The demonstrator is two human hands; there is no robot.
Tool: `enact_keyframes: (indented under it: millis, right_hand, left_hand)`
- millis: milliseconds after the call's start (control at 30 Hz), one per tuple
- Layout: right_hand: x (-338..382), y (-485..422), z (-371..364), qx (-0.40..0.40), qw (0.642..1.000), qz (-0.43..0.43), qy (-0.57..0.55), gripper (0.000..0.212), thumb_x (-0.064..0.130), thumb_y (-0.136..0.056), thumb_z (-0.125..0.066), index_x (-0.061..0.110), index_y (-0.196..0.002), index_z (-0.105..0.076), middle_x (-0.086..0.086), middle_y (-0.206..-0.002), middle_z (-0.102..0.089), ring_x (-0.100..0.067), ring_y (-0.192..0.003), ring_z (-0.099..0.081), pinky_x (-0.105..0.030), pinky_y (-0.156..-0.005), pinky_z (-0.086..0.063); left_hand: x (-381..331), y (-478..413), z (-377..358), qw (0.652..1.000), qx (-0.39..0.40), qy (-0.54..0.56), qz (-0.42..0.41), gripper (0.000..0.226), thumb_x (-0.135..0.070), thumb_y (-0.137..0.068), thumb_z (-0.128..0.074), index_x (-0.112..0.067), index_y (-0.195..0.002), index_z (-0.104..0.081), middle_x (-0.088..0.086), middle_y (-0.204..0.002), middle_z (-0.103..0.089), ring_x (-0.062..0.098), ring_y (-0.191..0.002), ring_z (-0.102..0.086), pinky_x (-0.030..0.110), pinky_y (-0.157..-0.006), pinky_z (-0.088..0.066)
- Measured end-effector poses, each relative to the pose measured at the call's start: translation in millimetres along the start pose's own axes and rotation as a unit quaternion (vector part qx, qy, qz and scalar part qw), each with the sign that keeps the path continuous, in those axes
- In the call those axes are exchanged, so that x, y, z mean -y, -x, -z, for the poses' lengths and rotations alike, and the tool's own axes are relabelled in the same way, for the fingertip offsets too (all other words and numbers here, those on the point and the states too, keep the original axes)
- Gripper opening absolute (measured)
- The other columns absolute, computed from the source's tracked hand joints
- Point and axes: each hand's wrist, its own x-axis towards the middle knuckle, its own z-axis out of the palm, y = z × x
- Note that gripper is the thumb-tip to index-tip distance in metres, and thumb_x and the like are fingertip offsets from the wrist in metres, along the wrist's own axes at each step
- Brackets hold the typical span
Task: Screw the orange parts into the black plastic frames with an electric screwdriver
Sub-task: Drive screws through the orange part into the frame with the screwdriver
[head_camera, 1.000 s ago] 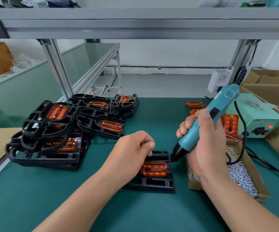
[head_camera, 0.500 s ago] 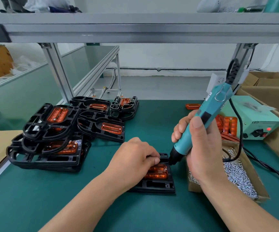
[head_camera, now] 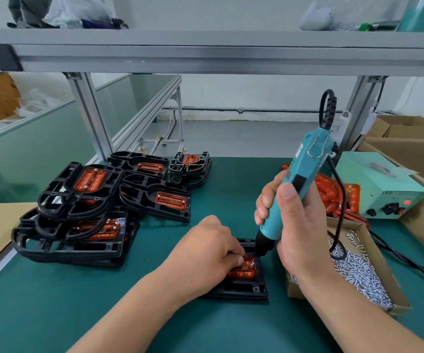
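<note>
on a green mat (head_camera: 53, 314) under a grey shelf (head_camera: 205, 54), right hand (head_camera: 300, 238) gripped the driver (head_camera: 305, 169); left hand (head_camera: 205, 253) pinched the part (head_camera: 246, 272).

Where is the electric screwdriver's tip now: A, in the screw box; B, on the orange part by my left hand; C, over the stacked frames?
B: the electric screwdriver, gripped by the right hand, has its tip at the orange part beside the left hand.

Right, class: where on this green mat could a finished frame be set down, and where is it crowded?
Bare mat: near-left, in front of the frame pile, and mid-bench between that pile and the loose orange parts. Crowded: the right, with screw box and power unit.
</note>
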Motion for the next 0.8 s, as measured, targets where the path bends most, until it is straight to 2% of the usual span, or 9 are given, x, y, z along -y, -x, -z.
enact_keyframes:
  millis: [233, 400, 567, 800]
  right_hand:
    - [-1.8, -5.6, -6.0, 0.024, 1.000, -0.006, -0.008, 0.054, 0.063, -0.091, -0.077, 0.016, -0.100, -0.053, -0.015, -0.075, -0.048, -0.027, -0.061, -0.047, -0.036, -0.057, -0.046]
    - [-4.1, -6.2, -7.4, 0.049, 0.999, -0.005, 0.010, 0.055, 0.064, -0.094, -0.074, 0.014, -0.103, -0.053, -0.019, -0.075, -0.047, -0.029, -0.061, -0.047, -0.038, -0.058, -0.046]
    - [-4.8, -6.2, -7.1, 0.071, 0.997, -0.010, 0.016, 0.052, 0.063, -0.096, -0.072, 0.016, -0.108, -0.055, -0.016, -0.076, -0.050, -0.031, -0.063, -0.047, -0.040, -0.060, -0.046]
    - [-4.7, -7.2, -9.7, 0.023, 1.000, -0.004, 0.009, 0.053, 0.065, -0.093, -0.074, 0.016, -0.097, -0.052, -0.021, -0.077, -0.045, -0.028, -0.061, -0.047, -0.035, -0.057, -0.047]
  left_hand:
    - [-0.8, -0.6, -0.6, 1.000, -0.006, 0.002, 0.005, 0.018, -0.036, -0.099, -0.065, -0.031, -0.107, -0.080, -0.007, -0.082, -0.066, 0.015, -0.101, -0.041, 0.040, -0.084, -0.048]
    - [-0.5, 0.0, -2.1, 1.000, -0.012, 0.003, 0.003, 0.017, -0.034, -0.099, -0.065, -0.031, -0.105, -0.080, -0.008, -0.082, -0.066, 0.015, -0.100, -0.042, 0.040, -0.084, -0.047]
    - [0.8, -0.1, -2.9, 1.000, -0.018, 0.004, 0.002, 0.016, -0.034, -0.098, -0.066, -0.032, -0.105, -0.080, -0.011, -0.082, -0.065, 0.014, -0.100, -0.042, 0.039, -0.084, -0.048]
    - [2.4, -1.1, -4.8, 1.000, -0.015, -0.005, -0.002, 0.018, -0.036, -0.099, -0.064, -0.033, -0.107, -0.080, -0.011, -0.087, -0.066, 0.013, -0.101, -0.043, 0.036, -0.087, -0.046]
